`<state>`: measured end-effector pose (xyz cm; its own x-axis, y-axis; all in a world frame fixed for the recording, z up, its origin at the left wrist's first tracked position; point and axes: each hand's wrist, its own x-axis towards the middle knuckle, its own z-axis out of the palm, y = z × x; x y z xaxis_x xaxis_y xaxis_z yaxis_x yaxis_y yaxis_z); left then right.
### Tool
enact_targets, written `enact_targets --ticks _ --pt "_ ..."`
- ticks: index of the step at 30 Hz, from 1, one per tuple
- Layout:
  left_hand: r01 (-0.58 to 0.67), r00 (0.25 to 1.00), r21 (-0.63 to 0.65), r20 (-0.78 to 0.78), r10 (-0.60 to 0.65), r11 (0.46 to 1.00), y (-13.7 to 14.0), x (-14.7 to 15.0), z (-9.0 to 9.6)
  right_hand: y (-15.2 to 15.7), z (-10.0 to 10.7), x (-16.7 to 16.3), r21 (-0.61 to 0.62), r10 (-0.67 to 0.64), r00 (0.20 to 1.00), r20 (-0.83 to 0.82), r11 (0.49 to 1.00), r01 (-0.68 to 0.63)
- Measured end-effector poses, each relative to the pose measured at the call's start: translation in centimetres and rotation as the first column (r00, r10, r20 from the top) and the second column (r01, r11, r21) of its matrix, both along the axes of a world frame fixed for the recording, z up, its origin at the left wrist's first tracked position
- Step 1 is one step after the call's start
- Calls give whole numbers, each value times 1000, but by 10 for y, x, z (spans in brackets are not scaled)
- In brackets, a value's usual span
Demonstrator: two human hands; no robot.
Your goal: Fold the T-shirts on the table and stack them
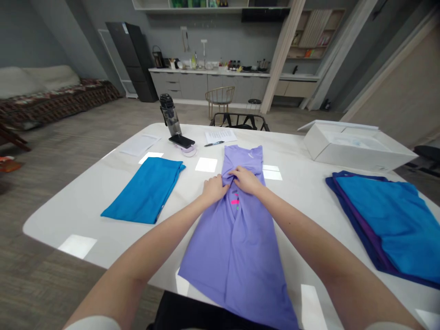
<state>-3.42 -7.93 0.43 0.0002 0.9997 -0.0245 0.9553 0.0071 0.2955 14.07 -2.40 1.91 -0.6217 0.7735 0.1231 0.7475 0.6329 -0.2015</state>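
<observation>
A lavender shirt [240,256] lies lengthwise before me, its lower end hanging over the table's near edge. Its far end is flat, with a small white mark, and pink and green marks show near the middle. My left hand [215,188] is closed on the shirt's left side, bunching the cloth. Close beside it, my right hand [245,179] pinches the fabric near the centre, and creases run down from both hands. To the left rests a folded blue garment [144,190]. At the right lies a stack of blue, purple and navy garments [385,220].
On the white table [85,197] stand a dark water bottle [170,114] and an open white box [357,144]. A phone [182,141], a pen [214,143] and paper sheets [220,135] lie toward the back. A black chair [240,121] is behind the far edge.
</observation>
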Motion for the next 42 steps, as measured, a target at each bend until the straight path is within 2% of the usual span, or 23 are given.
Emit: enact_targets --ticks 6,8,13,15,21,25,27,29,32,34,39,42 --pt "-56 998 -98 31 59 994 -33 -10 6 -28 5 -18 104 -127 982 138 988 113" --pt "-20 999 -94 46 25 995 -44 -11 8 -34 7 -24 128 -81 982 170 990 59" --pt "59 998 -27 26 -58 998 -79 -10 13 -48 15 -30 159 161 949 270 965 -208" --pt "71 997 -23 8 -70 997 -93 -9 17 -52 16 -27 179 180 943 282 955 -236" --pt "44 999 -90 3 -44 995 -125 -7 31 -62 11 -10 266 14 961 275 960 -90" --pt "57 997 -34 51 -56 998 -146 -2 36 -82 9 -5 273 -36 970 239 962 -31" --pt "73 995 33 68 -75 997 -159 3 35 -95 8 -6 270 35 970 242 958 -102" --pt "88 995 87 47 -92 992 -173 8 34 -107 8 -8 251 164 949 271 939 -234" --pt "88 996 85 -13 -88 992 -190 14 28 -119 7 -7 217 291 908 300 907 -362" --pt "67 997 54 -50 -64 996 -200 14 24 -122 7 -3 229 266 918 293 913 -337" --pt "25 992 -51 -126 -31 998 -218 1 24 -122 10 13 301 37 958 285 945 -126" --pt "0 994 -19 -109 -2 1000 -230 -4 33 -127 11 17 296 -9 955 298 952 -84"
